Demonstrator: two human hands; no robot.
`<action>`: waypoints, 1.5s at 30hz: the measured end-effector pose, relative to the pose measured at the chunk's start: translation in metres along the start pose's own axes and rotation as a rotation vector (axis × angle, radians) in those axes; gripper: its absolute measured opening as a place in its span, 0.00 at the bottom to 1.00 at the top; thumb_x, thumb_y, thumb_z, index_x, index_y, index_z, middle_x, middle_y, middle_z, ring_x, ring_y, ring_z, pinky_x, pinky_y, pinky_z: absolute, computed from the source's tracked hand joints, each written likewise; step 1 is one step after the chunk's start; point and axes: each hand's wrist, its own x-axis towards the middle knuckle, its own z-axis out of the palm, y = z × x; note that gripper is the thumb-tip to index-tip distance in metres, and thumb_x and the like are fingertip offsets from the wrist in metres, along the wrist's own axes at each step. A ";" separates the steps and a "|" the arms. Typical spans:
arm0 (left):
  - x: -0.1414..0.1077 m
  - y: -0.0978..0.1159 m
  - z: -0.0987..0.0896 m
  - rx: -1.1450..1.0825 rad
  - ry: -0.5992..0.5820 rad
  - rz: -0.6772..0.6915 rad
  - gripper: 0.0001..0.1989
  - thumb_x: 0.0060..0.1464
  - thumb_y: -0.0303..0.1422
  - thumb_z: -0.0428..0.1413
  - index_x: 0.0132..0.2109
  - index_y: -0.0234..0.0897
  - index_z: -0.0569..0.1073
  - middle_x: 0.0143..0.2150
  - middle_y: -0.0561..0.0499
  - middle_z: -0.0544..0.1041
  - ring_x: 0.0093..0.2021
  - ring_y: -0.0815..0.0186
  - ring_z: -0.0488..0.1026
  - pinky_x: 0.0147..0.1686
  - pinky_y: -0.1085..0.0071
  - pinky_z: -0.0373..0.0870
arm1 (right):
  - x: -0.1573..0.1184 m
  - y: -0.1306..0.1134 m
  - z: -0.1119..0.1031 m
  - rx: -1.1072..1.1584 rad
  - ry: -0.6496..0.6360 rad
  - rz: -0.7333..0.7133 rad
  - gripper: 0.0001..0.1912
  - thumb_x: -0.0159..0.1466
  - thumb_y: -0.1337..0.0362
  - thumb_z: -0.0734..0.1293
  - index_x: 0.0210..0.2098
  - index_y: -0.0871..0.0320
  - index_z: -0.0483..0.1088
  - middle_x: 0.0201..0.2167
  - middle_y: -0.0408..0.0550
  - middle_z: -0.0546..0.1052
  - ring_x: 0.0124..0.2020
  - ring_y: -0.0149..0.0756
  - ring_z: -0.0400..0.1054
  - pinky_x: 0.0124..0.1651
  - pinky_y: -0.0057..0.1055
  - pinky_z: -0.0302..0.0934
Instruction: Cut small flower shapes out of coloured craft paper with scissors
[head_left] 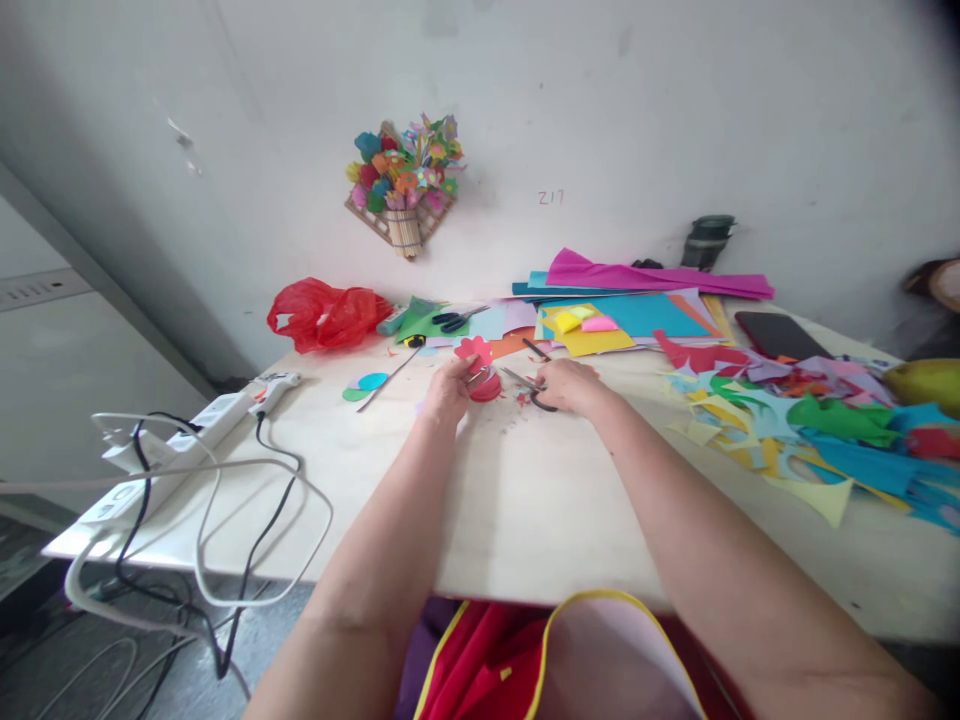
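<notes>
Between the fingers of my left hand (pixel 448 388) is a scalloped red paper flower (pixel 472 350), held up by its edge just above the table. Close under it shows a round red paper piece (pixel 487 389); whether my fingers touch that one too I cannot tell. My right hand (pixel 571 386) grips scissors (pixel 521 378), their blades pointing left toward the red paper and a small distance away from it. Tiny red scraps (pixel 523 398) lie on the table below the blades. A dark pen-like stick (pixel 535 348) lies just beyond the scissors.
Coloured paper sheets (pixel 652 318) and a second pair of scissors (pixel 457 320) lie at the back, near a red plastic bag (pixel 326 313). Paper offcuts (pixel 810 420) and a phone (pixel 780 335) are on the right. A power strip (pixel 172 450) with loose cables occupies the left edge.
</notes>
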 end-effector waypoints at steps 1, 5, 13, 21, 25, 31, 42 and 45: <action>0.000 0.000 0.000 -0.003 -0.002 0.001 0.09 0.44 0.23 0.63 0.30 0.39 0.71 0.29 0.51 0.78 0.33 0.64 0.78 0.43 0.63 0.78 | 0.000 0.000 -0.001 0.000 0.009 0.005 0.19 0.59 0.60 0.69 0.50 0.56 0.80 0.52 0.57 0.79 0.53 0.50 0.73 0.47 0.35 0.65; 0.000 -0.001 0.001 0.009 -0.008 -0.001 0.09 0.44 0.23 0.63 0.30 0.39 0.71 0.29 0.51 0.78 0.33 0.65 0.78 0.44 0.64 0.78 | -0.004 -0.003 -0.006 -0.006 0.014 0.036 0.18 0.59 0.61 0.69 0.48 0.55 0.80 0.53 0.57 0.79 0.54 0.48 0.73 0.48 0.34 0.65; -0.002 -0.003 0.001 0.011 -0.042 0.001 0.08 0.43 0.23 0.63 0.31 0.37 0.73 0.30 0.51 0.79 0.34 0.65 0.79 0.44 0.65 0.77 | -0.001 -0.004 -0.001 0.138 0.107 0.048 0.10 0.60 0.63 0.70 0.39 0.56 0.82 0.46 0.55 0.81 0.49 0.47 0.74 0.44 0.33 0.64; -0.006 -0.001 0.005 0.026 -0.078 -0.006 0.09 0.42 0.25 0.65 0.30 0.36 0.72 0.31 0.52 0.80 0.33 0.66 0.79 0.42 0.67 0.76 | 0.002 -0.023 0.016 1.276 0.007 -0.043 0.06 0.58 0.65 0.73 0.30 0.62 0.75 0.23 0.46 0.76 0.19 0.26 0.62 0.18 0.22 0.50; -0.010 0.000 0.008 0.064 -0.091 -0.035 0.09 0.41 0.25 0.65 0.30 0.35 0.73 0.29 0.51 0.79 0.31 0.65 0.79 0.37 0.69 0.75 | 0.002 -0.033 0.019 1.450 -0.005 -0.023 0.02 0.57 0.70 0.72 0.28 0.62 0.75 0.22 0.46 0.77 0.22 0.27 0.66 0.17 0.20 0.48; -0.010 -0.003 0.009 0.118 -0.130 -0.069 0.09 0.42 0.28 0.66 0.31 0.35 0.73 0.29 0.51 0.79 0.27 0.67 0.76 0.30 0.71 0.74 | 0.004 -0.037 0.023 1.507 0.024 0.029 0.06 0.56 0.72 0.72 0.23 0.61 0.73 0.22 0.47 0.79 0.20 0.25 0.66 0.17 0.20 0.47; -0.013 -0.003 0.011 0.092 -0.129 -0.052 0.09 0.43 0.27 0.64 0.31 0.36 0.72 0.28 0.52 0.79 0.28 0.67 0.77 0.31 0.72 0.75 | 0.006 -0.038 0.023 1.515 0.034 0.079 0.06 0.56 0.72 0.70 0.24 0.61 0.71 0.22 0.48 0.79 0.19 0.27 0.68 0.16 0.21 0.46; -0.011 -0.003 0.009 0.060 -0.101 -0.033 0.08 0.43 0.26 0.64 0.31 0.36 0.73 0.29 0.52 0.79 0.31 0.66 0.78 0.38 0.69 0.76 | 0.008 -0.032 0.022 1.422 0.073 0.116 0.04 0.56 0.70 0.70 0.26 0.60 0.70 0.25 0.50 0.80 0.21 0.29 0.70 0.18 0.22 0.51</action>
